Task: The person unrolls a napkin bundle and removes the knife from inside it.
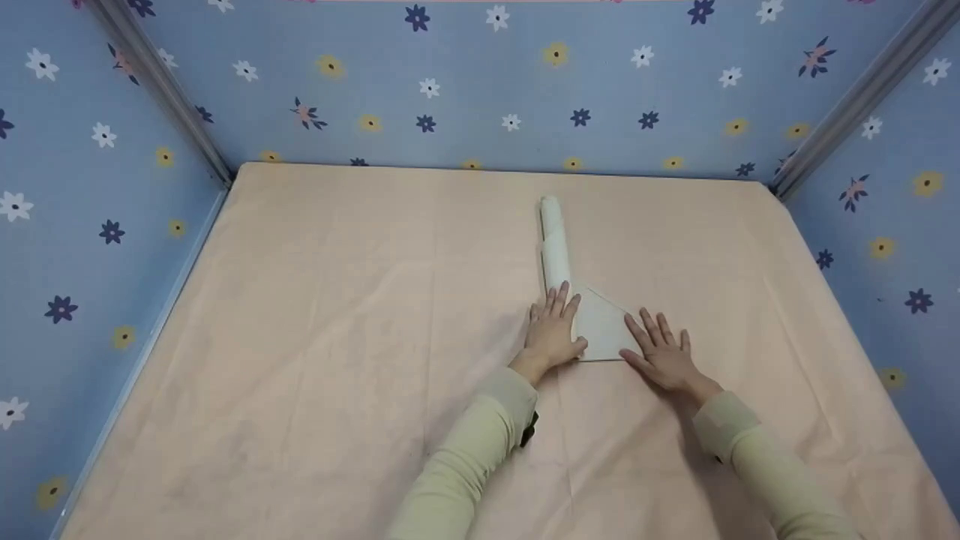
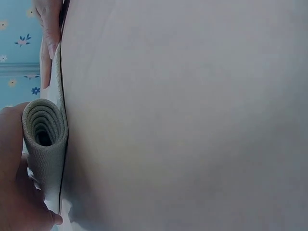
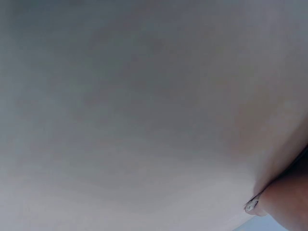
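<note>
A pale cloth or mat is partly rolled; its roll (image 1: 555,251) points away from me, and a flat section (image 1: 602,328) spreads to the right. My left hand (image 1: 551,336) lies over the near part of the roll, fingers extended forward and thumb out to the right. In the left wrist view the near end of the roll (image 2: 44,124) shows its spiralled layers, with the left hand (image 2: 17,187) over it. Flat and spread, my right hand (image 1: 664,360) rests at the right edge of the flat section. Its thumb (image 3: 284,202) shows at the right wrist view's corner.
A peach cloth (image 1: 337,337) with faint creases covers the table. Blue flowered panels (image 1: 465,90) stand behind and at both sides, joined by grey metal posts (image 1: 161,90) at the back corners.
</note>
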A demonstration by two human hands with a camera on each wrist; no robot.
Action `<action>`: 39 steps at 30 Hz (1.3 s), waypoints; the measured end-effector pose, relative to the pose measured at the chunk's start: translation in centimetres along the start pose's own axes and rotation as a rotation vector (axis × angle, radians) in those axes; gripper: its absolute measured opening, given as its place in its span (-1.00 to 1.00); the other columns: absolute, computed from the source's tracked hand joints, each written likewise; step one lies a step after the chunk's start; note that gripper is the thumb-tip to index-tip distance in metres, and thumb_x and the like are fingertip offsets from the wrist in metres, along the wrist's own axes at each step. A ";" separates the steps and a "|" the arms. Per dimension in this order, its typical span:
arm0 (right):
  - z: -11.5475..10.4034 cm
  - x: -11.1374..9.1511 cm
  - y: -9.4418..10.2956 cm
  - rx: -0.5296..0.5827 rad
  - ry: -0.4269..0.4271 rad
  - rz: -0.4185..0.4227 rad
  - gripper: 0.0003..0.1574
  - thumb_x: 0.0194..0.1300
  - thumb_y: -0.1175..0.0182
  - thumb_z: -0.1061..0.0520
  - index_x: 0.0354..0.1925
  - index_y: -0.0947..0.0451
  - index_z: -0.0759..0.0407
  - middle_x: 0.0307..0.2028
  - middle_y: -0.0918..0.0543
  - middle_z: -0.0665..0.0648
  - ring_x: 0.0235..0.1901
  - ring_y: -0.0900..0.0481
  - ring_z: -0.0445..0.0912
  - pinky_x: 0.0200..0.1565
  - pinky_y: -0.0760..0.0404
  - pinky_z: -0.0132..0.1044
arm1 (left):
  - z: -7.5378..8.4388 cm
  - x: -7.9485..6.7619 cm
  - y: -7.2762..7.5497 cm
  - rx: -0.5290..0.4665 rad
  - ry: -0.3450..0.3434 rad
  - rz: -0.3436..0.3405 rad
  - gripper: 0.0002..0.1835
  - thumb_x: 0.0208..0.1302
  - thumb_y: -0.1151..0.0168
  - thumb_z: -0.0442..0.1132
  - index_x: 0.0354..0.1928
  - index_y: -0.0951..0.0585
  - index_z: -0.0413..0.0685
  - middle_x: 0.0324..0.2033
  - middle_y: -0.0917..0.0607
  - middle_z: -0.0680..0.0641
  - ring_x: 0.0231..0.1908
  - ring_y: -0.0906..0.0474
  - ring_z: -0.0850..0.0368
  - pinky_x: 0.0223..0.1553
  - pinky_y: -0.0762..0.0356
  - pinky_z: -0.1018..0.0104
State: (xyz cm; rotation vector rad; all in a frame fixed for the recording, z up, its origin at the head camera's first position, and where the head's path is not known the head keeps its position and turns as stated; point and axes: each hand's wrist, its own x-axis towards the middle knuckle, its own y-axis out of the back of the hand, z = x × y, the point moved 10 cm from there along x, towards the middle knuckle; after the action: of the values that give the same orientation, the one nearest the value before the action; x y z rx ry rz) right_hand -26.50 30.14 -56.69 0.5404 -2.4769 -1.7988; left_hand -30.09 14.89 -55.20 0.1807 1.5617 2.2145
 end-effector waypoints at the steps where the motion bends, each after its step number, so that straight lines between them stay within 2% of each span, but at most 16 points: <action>1: 0.0 0.0 0.0 0.002 0.002 0.003 -0.17 0.31 0.22 -0.26 0.37 0.16 0.09 0.35 0.25 0.27 0.29 0.40 0.22 0.10 0.48 0.30 | -0.1 0.0 0.0 -0.005 0.000 -0.001 -0.20 0.13 0.03 0.10 0.37 0.07 0.08 0.36 0.31 0.00 0.32 0.39 0.04 0.25 0.21 -0.03; 22: 0.2 0.1 -0.2 -0.006 -0.014 -0.007 -0.15 0.30 0.26 -0.30 0.38 0.20 0.06 0.36 0.28 0.24 0.30 0.43 0.18 0.10 0.50 0.28 | -1.1 -0.6 0.7 -0.079 -0.035 -0.005 -0.18 0.12 -0.01 0.10 0.38 0.07 0.10 0.36 0.26 -0.02 0.32 0.31 0.04 0.24 0.15 -0.07; 31: 0.0 0.1 0.0 -0.004 0.001 -0.011 -0.16 0.31 0.24 -0.28 0.37 0.20 0.06 0.35 0.28 0.24 0.29 0.41 0.20 0.09 0.48 0.30 | -1.1 -1.1 1.3 -0.086 -0.063 0.009 -0.19 0.11 -0.02 0.09 0.37 0.04 0.08 0.36 0.22 -0.04 0.32 0.26 0.01 0.22 0.12 -0.09; 39: 0.2 0.1 -0.1 -0.001 0.002 -0.010 -0.16 0.31 0.25 -0.28 0.38 0.20 0.04 0.36 0.28 0.22 0.30 0.42 0.18 0.10 0.47 0.29 | -1.6 -1.1 1.4 -0.083 -0.061 0.008 -0.18 0.10 -0.01 0.10 0.37 0.04 0.07 0.36 0.20 -0.05 0.33 0.27 0.02 0.23 0.12 -0.07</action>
State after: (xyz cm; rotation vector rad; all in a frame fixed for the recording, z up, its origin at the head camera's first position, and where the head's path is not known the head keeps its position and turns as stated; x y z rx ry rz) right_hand -26.62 30.25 -56.83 0.5551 -2.4763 -1.8028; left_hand -30.04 12.66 -54.33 0.2277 1.4371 2.2532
